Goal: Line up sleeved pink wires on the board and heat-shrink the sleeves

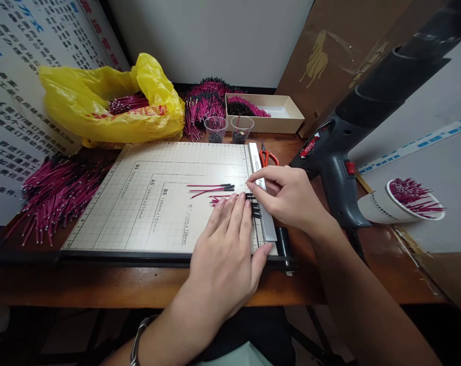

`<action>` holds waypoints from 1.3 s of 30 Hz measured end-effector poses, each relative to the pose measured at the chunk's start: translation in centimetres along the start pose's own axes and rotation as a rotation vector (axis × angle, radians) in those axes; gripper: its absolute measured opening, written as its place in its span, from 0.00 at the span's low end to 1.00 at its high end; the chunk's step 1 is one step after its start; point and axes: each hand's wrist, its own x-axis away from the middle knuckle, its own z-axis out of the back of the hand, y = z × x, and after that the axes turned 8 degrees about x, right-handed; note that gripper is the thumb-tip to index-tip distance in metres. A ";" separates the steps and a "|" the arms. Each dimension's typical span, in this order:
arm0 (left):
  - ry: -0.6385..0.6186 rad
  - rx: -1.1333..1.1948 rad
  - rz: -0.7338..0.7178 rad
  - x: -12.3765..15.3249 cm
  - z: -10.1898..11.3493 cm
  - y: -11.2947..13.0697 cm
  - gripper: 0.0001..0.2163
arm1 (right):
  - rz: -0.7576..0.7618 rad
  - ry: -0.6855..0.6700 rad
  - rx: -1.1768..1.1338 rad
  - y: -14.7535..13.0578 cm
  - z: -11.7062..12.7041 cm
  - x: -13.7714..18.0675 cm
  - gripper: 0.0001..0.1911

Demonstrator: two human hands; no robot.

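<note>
My left hand [230, 244] lies flat with fingers stretched over a row of short magenta wires [217, 199], whose black ends [256, 209] stick out past the fingertips. Under them is the gridded board of a paper trimmer [139, 203]. Over the trimmer's metal strip [267, 223] at the right edge, my right hand [287, 195] is bent, thumb and forefinger pinched together near the black end of a wire. Whatever is between those fingertips is too small to make out. A few loose magenta wires with black ends [211, 189] rest just beyond my left fingers.
Behind the board stand two clear plastic cups [215, 131], a box [287, 119] of wires, wire heaps [207, 101] and a yellow bag [112, 127]. More wires [58, 198] lie left. At right are orange-handled pliers [266, 155], a heat gun [337, 162] and a paper cup [378, 206] of wires.
</note>
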 end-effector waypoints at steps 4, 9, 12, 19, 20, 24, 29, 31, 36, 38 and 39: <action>-0.027 0.051 0.013 0.1 0.9 -0.6 0.32 | 0.028 0.016 0.009 0.3 -0.6 0.0 0.09; -0.023 0.024 0.124 0.5 2.2 -2.9 0.29 | 0.121 0.060 0.026 0.7 -1.1 0.2 0.09; -0.034 0.000 0.159 1.0 2.3 -4.2 0.28 | 0.169 0.016 0.015 0.6 -0.8 0.3 0.08; 0.003 0.033 0.196 1.3 2.3 -4.9 0.23 | 0.238 -0.072 -0.033 0.3 -0.2 0.5 0.07; 0.003 0.051 0.196 1.3 2.3 -4.9 0.23 | 0.249 -0.076 -0.036 0.3 -0.1 0.5 0.07; 0.036 0.129 0.203 1.3 2.4 -4.7 0.19 | 0.234 -0.122 -0.041 0.2 0.0 0.6 0.07; 0.172 0.336 0.286 1.0 2.6 -4.4 0.12 | 0.204 -0.170 -0.087 -0.2 0.4 0.6 0.05; 0.220 0.443 0.356 0.7 2.7 -4.4 0.09 | 0.204 -0.176 -0.106 -0.2 0.4 0.7 0.04; 0.310 0.652 0.543 -0.2 3.2 -4.6 0.08 | 0.241 -0.152 -0.128 0.0 0.4 0.7 0.05; 0.333 0.784 0.632 -0.5 3.4 -4.7 0.08 | 0.272 -0.109 -0.146 0.0 0.4 0.6 0.06; 0.339 0.865 0.664 -0.7 3.6 -4.7 0.08 | 0.283 -0.089 -0.158 0.0 0.4 0.6 0.07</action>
